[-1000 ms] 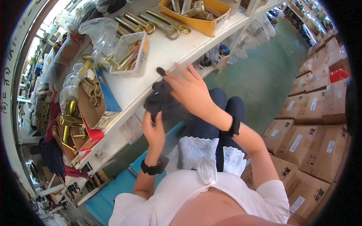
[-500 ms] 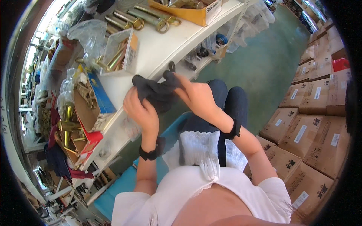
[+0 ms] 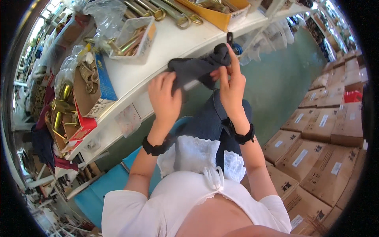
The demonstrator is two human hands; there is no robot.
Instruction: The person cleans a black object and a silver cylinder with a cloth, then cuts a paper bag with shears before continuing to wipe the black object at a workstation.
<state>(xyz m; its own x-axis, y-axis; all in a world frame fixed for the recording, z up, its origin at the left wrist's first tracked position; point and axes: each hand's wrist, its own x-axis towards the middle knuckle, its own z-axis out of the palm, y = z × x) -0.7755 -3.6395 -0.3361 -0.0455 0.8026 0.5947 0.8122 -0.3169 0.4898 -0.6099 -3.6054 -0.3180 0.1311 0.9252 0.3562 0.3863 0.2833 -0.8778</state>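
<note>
A dark grey-black piece of soft cloth point(image 3: 193, 70) with a small black loop at its right end hangs over the front edge of the white table. My left hand point(image 3: 164, 94) grips its left part with curled fingers. At the bunched right end, my right hand point(image 3: 232, 85) pinches the cloth between thumb and fingers, with the index finger stretched up along the bunch. Both wrists wear black bands. The cloth's exact kind is unclear, and its fold hides some of the fingertips.
On the white table point(image 3: 158, 47) stand a clear bin point(image 3: 148, 49) of brass-coloured metal parts, large eye-ended pins point(image 3: 183, 19), a yellow box point(image 3: 221, 19) and a blue-red carton point(image 3: 104, 85) of fittings. Brown cartons point(image 3: 312, 158) are stacked at right. A blue seat point(image 3: 100, 189) lies below left.
Both hands have moved right with the cloth, which is now stretched wider between them. My right hand has turned more upright. The whole view has also shifted slightly.
</note>
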